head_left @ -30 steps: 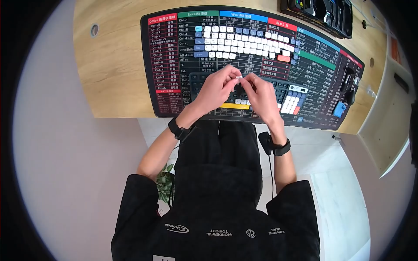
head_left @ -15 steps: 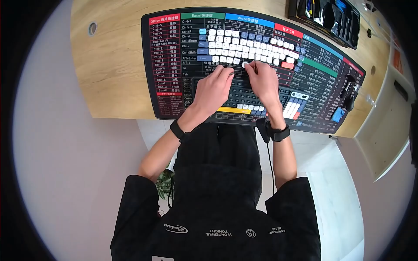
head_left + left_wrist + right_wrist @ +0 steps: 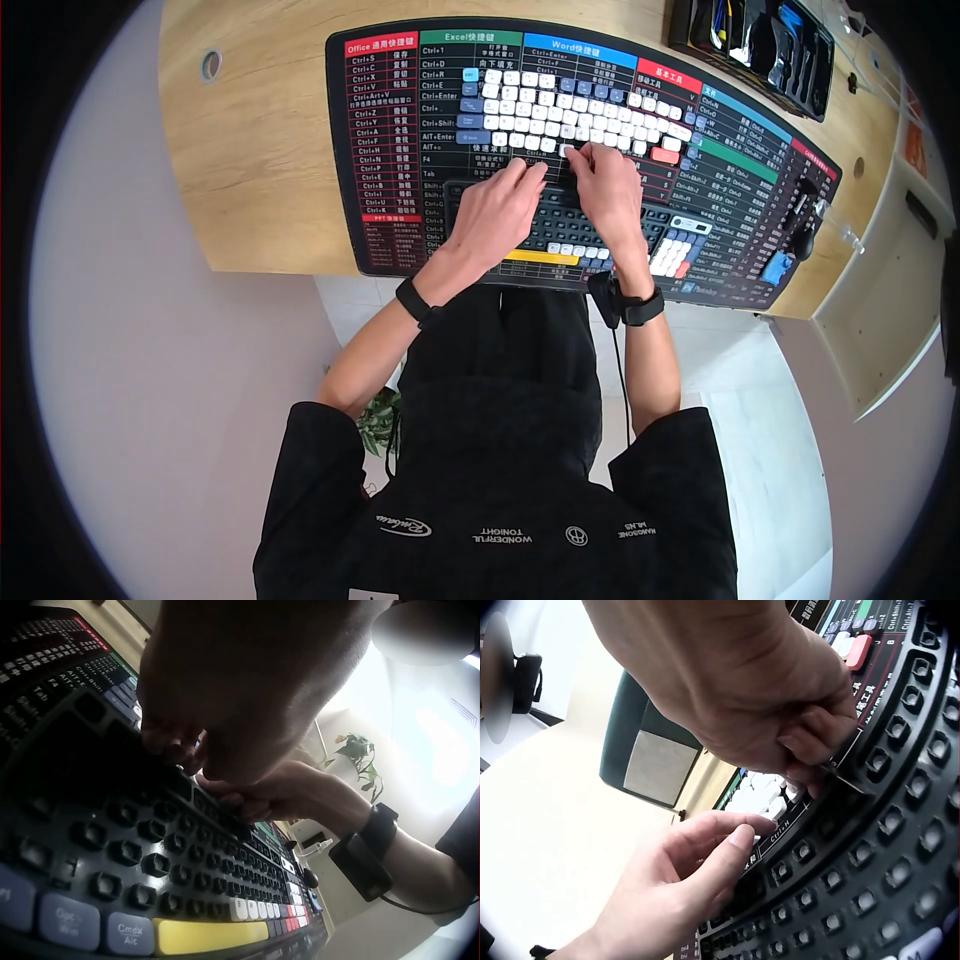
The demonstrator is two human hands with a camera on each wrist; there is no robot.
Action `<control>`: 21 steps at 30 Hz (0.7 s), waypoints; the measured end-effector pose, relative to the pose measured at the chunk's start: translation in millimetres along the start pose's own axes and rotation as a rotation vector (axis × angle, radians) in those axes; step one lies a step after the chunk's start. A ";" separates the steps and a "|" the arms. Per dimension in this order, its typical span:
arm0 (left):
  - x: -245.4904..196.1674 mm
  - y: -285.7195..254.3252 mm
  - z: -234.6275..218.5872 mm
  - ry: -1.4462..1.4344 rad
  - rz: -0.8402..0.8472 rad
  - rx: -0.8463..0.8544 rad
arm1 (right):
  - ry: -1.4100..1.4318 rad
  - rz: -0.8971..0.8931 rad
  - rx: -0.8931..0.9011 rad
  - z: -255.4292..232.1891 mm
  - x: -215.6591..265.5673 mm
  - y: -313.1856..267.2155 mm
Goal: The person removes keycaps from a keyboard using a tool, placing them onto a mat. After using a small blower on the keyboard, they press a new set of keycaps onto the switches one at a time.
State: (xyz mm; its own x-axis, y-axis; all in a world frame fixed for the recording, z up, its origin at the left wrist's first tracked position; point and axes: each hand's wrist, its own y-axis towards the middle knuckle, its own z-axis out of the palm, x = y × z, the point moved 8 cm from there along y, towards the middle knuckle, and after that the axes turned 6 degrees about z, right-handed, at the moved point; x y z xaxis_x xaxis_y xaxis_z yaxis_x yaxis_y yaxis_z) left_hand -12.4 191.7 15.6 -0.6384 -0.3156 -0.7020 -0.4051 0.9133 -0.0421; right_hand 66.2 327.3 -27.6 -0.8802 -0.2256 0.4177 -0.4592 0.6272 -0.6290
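At the bottom edge of the white keycap rows (image 3: 560,110), my right hand (image 3: 608,192) pinches a white keycap (image 3: 567,150) between thumb and fingers. Its other fingers are curled, and a thin metallic strip (image 3: 847,781) shows beside them in the right wrist view; what it is I cannot tell. My left hand (image 3: 492,216) hovers over the upper left of the dark keyboard (image 3: 900,825), fingers loosely bent, thumb and index apart. Most of the keyboard's switches are bare. A yellow spacebar (image 3: 214,936) and several small keycaps sit along its near side.
A large printed desk mat (image 3: 385,262) lies under everything. At the back right stands a black box (image 3: 745,45) with tools in it. A blue object (image 3: 777,266) and black items lie at the mat's right edge. A white tray (image 3: 885,300) is beyond the desk's right side.
From together over the keyboard, my hands have separated. The right one has moved away from my body to the keycap rows, carrying a white keycap; the left has drawn slightly back from it.
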 end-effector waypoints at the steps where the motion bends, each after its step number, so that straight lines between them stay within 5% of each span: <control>1: -0.3 -0.1 -0.1 0.003 0.002 0.001 | 0.020 -0.009 0.001 0.7 -0.2 0.3; 21: -1.5 -1.4 2.5 0.056 -0.008 0.055 | 0.038 -0.001 -0.009 -8.3 7.5 -3.7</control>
State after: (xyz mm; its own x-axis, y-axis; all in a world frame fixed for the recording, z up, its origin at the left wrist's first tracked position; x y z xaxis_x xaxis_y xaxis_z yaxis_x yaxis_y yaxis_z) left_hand -9.3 191.5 14.9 -0.6712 -0.3358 -0.6609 -0.3751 0.9228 -0.0880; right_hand 62.4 329.5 -16.7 -0.8744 -0.1979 0.4429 -0.4588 0.6341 -0.6225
